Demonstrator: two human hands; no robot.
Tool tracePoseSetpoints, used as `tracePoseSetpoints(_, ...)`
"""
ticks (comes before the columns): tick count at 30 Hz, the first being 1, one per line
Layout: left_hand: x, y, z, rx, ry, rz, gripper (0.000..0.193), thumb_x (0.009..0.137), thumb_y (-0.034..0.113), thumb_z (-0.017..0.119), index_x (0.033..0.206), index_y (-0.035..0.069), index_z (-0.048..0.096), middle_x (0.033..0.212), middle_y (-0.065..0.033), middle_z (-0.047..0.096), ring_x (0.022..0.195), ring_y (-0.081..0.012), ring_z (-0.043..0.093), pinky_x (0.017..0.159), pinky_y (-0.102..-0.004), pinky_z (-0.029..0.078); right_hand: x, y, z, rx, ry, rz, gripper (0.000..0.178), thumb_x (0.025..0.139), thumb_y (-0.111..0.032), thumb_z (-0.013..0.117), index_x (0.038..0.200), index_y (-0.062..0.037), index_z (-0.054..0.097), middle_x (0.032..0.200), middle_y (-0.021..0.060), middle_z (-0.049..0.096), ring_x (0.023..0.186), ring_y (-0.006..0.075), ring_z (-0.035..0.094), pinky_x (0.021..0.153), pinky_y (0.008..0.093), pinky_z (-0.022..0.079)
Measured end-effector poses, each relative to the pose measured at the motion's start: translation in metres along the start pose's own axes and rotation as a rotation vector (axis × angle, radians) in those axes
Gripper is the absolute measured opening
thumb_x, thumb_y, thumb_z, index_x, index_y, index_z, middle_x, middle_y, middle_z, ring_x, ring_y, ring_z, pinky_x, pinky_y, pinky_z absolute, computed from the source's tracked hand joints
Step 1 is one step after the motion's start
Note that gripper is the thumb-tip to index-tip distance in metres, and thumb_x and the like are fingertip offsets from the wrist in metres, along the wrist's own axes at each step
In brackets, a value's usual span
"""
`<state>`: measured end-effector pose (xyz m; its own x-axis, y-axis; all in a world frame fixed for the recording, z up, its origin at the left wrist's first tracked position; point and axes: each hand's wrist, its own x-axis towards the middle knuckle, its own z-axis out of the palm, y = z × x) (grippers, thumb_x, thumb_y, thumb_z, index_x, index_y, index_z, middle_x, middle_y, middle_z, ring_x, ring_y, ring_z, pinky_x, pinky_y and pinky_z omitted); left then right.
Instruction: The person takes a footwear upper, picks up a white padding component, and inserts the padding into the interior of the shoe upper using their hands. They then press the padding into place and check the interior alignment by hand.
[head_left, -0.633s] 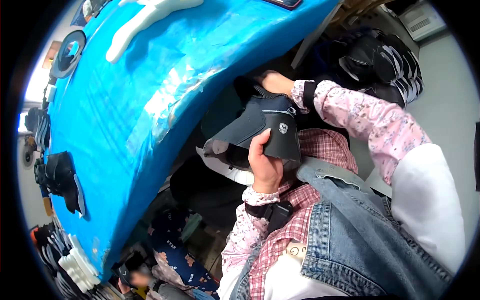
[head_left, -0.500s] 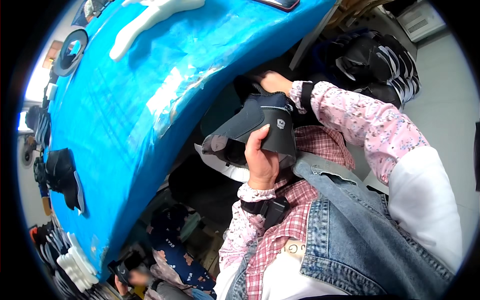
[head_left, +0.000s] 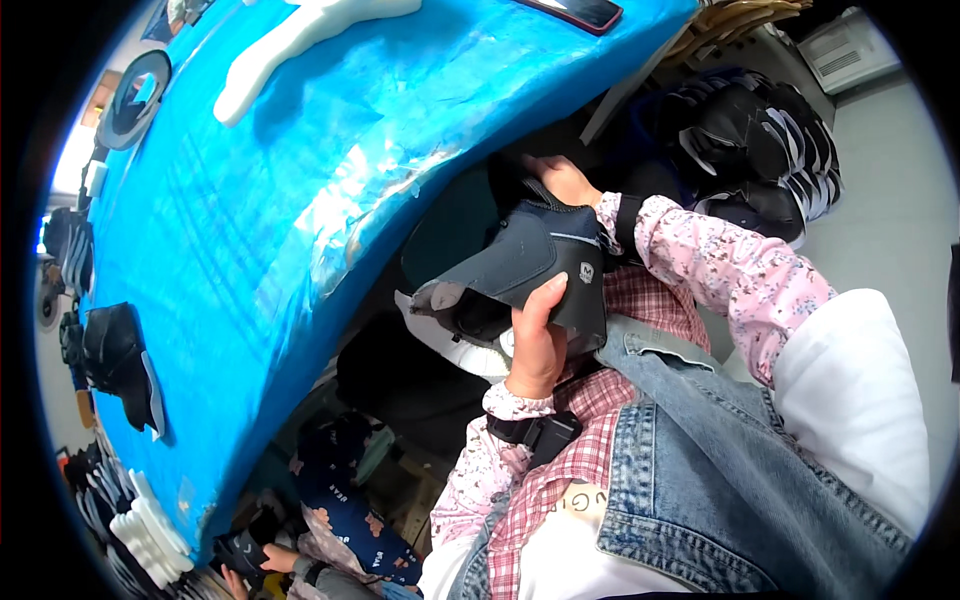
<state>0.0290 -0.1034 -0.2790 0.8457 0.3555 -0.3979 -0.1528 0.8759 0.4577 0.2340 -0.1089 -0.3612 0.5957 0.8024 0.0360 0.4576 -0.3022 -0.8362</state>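
Across the left and top of the frame, a table under glossy, creased blue sheeting. At centre, just beyond the table's edge, a dark shoe upper, tilted, with its pale-edged side toward the lower left. Closed around its lower part, the left hand, thumb flat on the outside, fingers mostly hidden, probably to keep the soft wall from folding. Beside the collar at the upper end, the right hand, perhaps to steady it; fingertips lost in shadow, so impossible to tell whether gripping or only touching.

Counted on the table: one white elongated form, one dark phone, one grey ring-shaped piece and one black upper at the left. At upper right, a heap of uppers, perhaps nested to save room, too overlapped to count. At lower left, one stack of white pieces and two co-worker's hands at a dark piece.
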Motion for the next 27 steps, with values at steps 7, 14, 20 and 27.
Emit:
tracePoseSetpoints(7, -0.007, 0.016, 0.018, 0.026, 0.002, 0.012, 0.030, 0.077, 0.006, 0.057, 0.106, -0.002, 0.053, 0.095, -0.0075, 0.059, 0.087, -0.0173, 0.058, 0.078, -0.0287, 0.046, -0.002, -0.008, -0.015, 0.097, 0.184, 0.010, 0.039, 0.091, -0.032, 0.040, 0.086, 0.0022, 0.059, 0.082, 0.0268, 0.057, 0.081, 0.0407, 0.057, 0.066, 0.0414, 0.044)
tracePoseSetpoints(14, -0.001, 0.006, 0.002, 0.063, -0.031, -0.025, 0.028, 0.076, 0.006, 0.056, 0.102, -0.002, 0.055, 0.093, -0.0078, 0.060, 0.084, -0.0177, 0.059, 0.074, -0.0290, 0.047, 0.003, 0.027, -0.001, 0.161, 0.049, -0.061, 0.033, 0.089, -0.026, 0.044, 0.091, 0.0033, 0.058, 0.077, 0.0251, 0.059, 0.072, 0.0383, 0.058, 0.061, 0.0392, 0.045)
tracePoseSetpoints(20, 0.003, -0.003, 0.004, -0.020, 0.017, 0.026, 0.027, 0.077, 0.006, 0.054, 0.103, -0.003, 0.054, 0.095, -0.0086, 0.061, 0.085, -0.0178, 0.059, 0.076, -0.0294, 0.048, 0.005, 0.025, 0.002, -0.412, -0.129, -0.503, 0.026, 0.078, -0.015, 0.050, 0.098, -0.0016, 0.059, 0.083, 0.0203, 0.061, 0.078, 0.0365, 0.059, 0.068, 0.0430, 0.048)
tracePoseSetpoints(27, -0.008, 0.002, 0.007, 0.050, 0.046, 0.053, 0.026, 0.079, 0.014, 0.053, 0.097, -0.004, 0.058, 0.094, -0.0109, 0.062, 0.088, -0.0206, 0.059, 0.082, -0.0307, 0.044, 0.001, -0.008, -0.012, -0.419, -0.282, 0.133, 0.033, 0.086, -0.026, 0.039, 0.091, -0.0019, 0.060, 0.090, 0.0227, 0.060, 0.086, 0.0395, 0.058, 0.080, 0.0460, 0.045)
